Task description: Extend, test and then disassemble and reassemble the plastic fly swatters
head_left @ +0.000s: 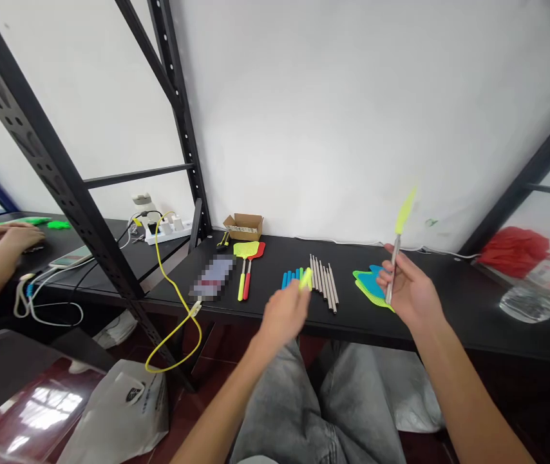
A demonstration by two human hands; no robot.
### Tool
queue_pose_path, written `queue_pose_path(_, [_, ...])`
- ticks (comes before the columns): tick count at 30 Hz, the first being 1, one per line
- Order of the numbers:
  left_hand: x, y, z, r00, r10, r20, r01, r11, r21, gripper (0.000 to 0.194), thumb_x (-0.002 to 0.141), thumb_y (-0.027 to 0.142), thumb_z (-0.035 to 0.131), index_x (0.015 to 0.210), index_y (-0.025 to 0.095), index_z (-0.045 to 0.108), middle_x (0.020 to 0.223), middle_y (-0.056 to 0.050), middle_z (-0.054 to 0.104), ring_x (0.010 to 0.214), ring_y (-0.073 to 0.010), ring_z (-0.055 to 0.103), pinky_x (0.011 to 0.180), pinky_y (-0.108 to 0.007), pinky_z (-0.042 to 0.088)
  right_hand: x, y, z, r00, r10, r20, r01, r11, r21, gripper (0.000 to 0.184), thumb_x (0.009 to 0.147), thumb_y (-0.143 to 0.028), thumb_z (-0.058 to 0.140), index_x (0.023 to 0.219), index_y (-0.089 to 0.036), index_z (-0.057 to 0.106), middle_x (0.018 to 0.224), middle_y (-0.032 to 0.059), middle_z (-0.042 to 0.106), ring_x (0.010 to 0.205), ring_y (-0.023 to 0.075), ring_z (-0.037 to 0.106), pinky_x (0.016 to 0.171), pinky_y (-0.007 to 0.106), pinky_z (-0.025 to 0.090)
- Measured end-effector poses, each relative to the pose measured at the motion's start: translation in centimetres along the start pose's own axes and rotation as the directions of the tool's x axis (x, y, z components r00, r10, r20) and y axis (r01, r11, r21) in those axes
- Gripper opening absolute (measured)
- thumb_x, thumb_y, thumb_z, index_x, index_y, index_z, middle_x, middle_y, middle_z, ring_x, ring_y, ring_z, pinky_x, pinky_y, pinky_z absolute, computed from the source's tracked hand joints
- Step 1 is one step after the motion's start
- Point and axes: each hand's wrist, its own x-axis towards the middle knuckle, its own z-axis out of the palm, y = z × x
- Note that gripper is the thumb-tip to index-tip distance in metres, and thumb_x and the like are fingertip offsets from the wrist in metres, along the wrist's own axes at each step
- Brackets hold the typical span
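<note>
My right hand (415,290) is closed around the metal rod of a fly swatter (405,211), its yellow-green head seen nearly edge-on and pointing up. In my left hand (284,312), slightly blurred, is a yellow-green plastic handle (306,278), held at its lower part above the table. Just beyond that hand lies a row of blue handles (288,278), partly covered by it. Several metal rods (326,282) lie side by side between my hands. Blue and green swatter heads (364,281) are stacked beside my right hand, which hides part of them.
A yellow fly swatter (242,277) and a red one (247,283) lie left on the black table (265,258). Near them are a pixelated phone-like device (213,277) and an open cardboard box (245,227). A yellow cable (178,290) hangs down. Another person's hands (17,237) rest far left.
</note>
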Motion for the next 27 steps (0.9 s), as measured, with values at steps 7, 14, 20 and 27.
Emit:
queue_pose_path(7, [3.5, -5.3, 0.2, 0.98, -0.125, -0.154, 0.191, 0.808, 0.557, 0.04, 0.1, 0.041, 0.029, 0.119, 0.016, 0.055, 0.1, -0.015, 0.068, 0.091, -0.0281, 0.067, 0.074, -0.032, 0.046, -2.6, 2.5, -1.7, 0.993, 0.117, -0.005, -0.116, 0.979, -0.167, 0.03, 0.078, -0.037, 0.07, 0.104, -0.023, 0.063, 0.067, -0.0036, 0.049, 0.042, 0.0063, 0.034, 0.034, 0.019, 0.028])
queue_pose_path(14, [1.8, -4.9, -0.2, 0.98, -0.06, -0.188, 0.142, 0.878, 0.458, 0.053, 0.099, 0.052, 0.027, 0.126, 0.017, 0.057, 0.11, -0.013, 0.061, 0.089, -0.0256, 0.066, 0.068, -0.031, 0.044, -4.2, 4.8, 0.0, 0.98, 0.177, 0.093, -0.145, 0.95, -0.278, 0.033, 0.087, -0.053, 0.059, 0.104, -0.025, 0.058, 0.054, -0.0073, 0.043, 0.035, 0.0058, 0.028, 0.033, 0.018, 0.025])
queue_pose_path(20, [0.6, -2.6, -0.7, 0.995, 0.084, 0.062, -0.065, 0.964, -0.257, 0.051, 0.092, 0.057, 0.045, 0.111, 0.015, 0.067, 0.086, -0.006, 0.065, 0.071, -0.0157, 0.059, 0.064, -0.025, 0.042, -6.7, 7.6, 2.3, 0.889, 0.372, 0.266, -0.283, 0.905, -0.318, 0.034, 0.087, -0.054, 0.057, 0.083, -0.02, 0.054, 0.051, -0.0077, 0.043, 0.032, 0.0034, 0.024, 0.031, 0.017, 0.016])
queue_pose_path(27, [0.0, -0.6, 0.8, 0.994, 0.103, -0.046, -0.108, 0.758, -0.643, 0.038, 0.091, 0.045, 0.053, 0.087, 0.011, 0.069, 0.074, -0.006, 0.066, 0.071, -0.016, 0.06, 0.068, -0.026, 0.047, -8.6, 10.0, 4.5, 0.845, 0.405, 0.35, -0.249, 0.876, -0.412, 0.035, 0.093, -0.053, 0.047, 0.08, -0.02, 0.049, 0.05, -0.009, 0.038, 0.032, 0.0044, 0.019, 0.032, 0.02, 0.014])
